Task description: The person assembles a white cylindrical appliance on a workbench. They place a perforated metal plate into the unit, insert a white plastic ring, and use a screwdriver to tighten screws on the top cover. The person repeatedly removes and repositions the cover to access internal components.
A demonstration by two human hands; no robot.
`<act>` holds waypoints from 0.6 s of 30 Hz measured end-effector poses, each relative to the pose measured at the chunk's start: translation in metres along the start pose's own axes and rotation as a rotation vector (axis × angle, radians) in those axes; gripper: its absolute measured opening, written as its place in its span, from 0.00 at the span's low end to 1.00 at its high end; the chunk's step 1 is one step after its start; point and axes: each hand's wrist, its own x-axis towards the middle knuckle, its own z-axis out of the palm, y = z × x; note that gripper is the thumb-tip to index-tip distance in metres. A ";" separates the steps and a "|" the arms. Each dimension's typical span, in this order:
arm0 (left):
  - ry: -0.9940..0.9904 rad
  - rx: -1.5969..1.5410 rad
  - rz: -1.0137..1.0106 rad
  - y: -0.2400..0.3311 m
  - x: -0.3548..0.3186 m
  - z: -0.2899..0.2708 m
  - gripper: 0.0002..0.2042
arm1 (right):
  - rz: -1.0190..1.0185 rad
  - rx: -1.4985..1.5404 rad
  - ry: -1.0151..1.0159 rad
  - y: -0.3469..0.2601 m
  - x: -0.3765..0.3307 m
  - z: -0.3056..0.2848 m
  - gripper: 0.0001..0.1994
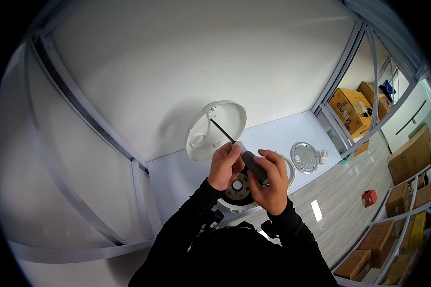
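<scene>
A screwdriver with a thick grey handle and a long dark shaft is held between my two hands. My left hand is closed round its light front end, where the shaft comes out. Behind it, my right hand grips the dark part of the handle. The shaft points up and left, its tip at the upper inside of a raised white lid; I cannot tell whether it touches. Below my hands sits a round white appliance, like a rice cooker, with a dark interior and a metal disc, partly hidden.
On the white table to the right lie a round perforated metal plate, small white parts and a pale ring partly behind my right hand. Cardboard boxes stand beyond the frame; shelves at lower right hold several more.
</scene>
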 end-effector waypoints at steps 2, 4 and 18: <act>-0.019 -0.008 0.009 0.001 0.000 0.000 0.12 | 0.089 0.046 0.063 -0.012 0.007 0.000 0.22; -0.063 -0.027 0.004 0.005 -0.001 0.000 0.12 | 0.360 0.165 -0.064 -0.011 -0.003 -0.005 0.21; 0.002 0.040 -0.023 0.005 -0.002 0.005 0.14 | 0.225 0.117 -0.046 -0.008 -0.002 -0.002 0.21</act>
